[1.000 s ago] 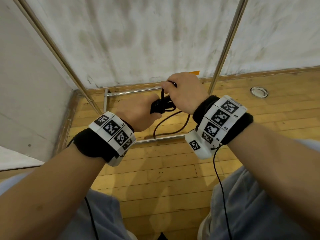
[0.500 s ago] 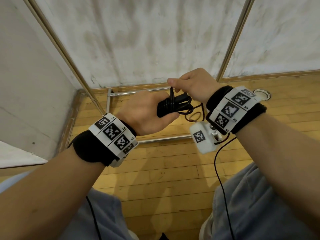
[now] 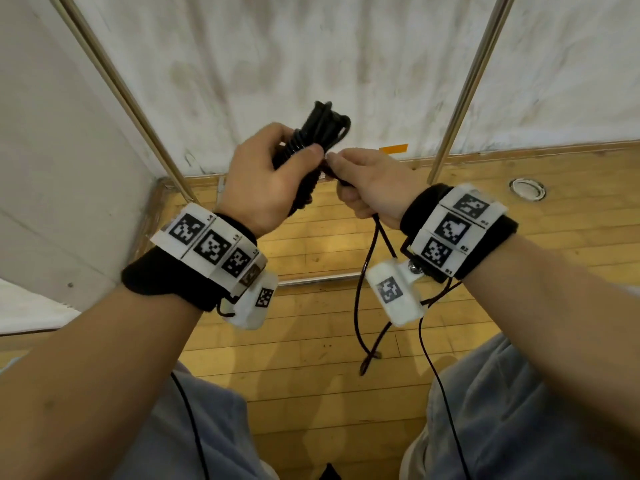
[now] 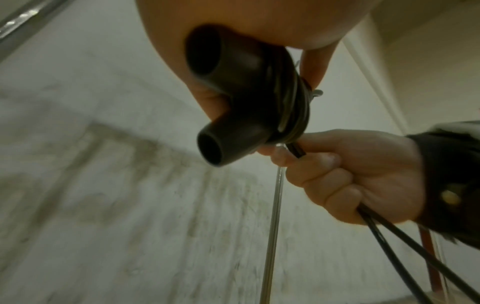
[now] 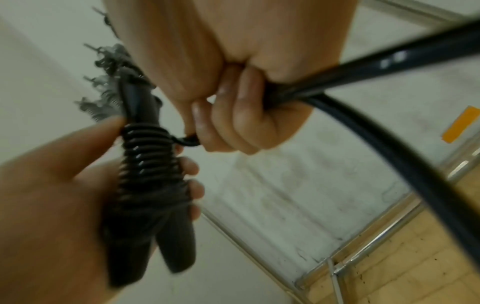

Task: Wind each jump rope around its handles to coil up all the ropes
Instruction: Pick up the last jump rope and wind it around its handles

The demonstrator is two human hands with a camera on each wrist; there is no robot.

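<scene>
My left hand [image 3: 273,174] grips the two black jump rope handles [image 3: 320,128] held together, tips pointing up and away. Black rope is coiled in tight turns [image 5: 150,156] round the handles. The handles' hollow ends [image 4: 207,152] show in the left wrist view. My right hand [image 3: 367,183] is fisted round the loose black rope [image 3: 363,289] just beside the coil, its fingers [image 5: 233,123] curled on the rope. A slack loop of rope hangs from that fist down toward the floor.
A wooden floor [image 3: 311,341] lies below, with a metal frame rail [image 3: 311,280] across it and slanted metal poles [image 3: 464,91] against a white wall. A round metal floor fitting [image 3: 528,188] sits at the right. My knees are at the bottom.
Both hands have risen toward the wall. The handles have swung from lying sideways to pointing up, and my right hand has come from above the bundle to just beside the coil.
</scene>
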